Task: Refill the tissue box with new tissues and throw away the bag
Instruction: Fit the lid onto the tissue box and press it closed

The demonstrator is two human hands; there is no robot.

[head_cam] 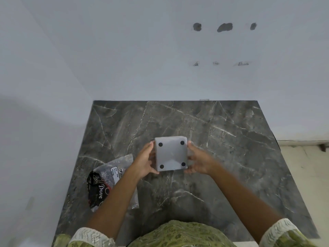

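The person is holding the tissue box [171,153] between both hands above the marble table [222,139], base turned up toward the camera, four dark feet showing. The left hand [145,160] is gripping its left side, the right hand [199,161] its right side. The bag [106,177] is lying on the table to the left, just beside the left forearm, so the left hand is nearer. Whether the bag is full cannot be told.

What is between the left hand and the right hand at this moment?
In the head view, the grey tissue box lies between the left hand and the right hand. Its underside, with four black feet, faces the camera, and both hands hold its sides.
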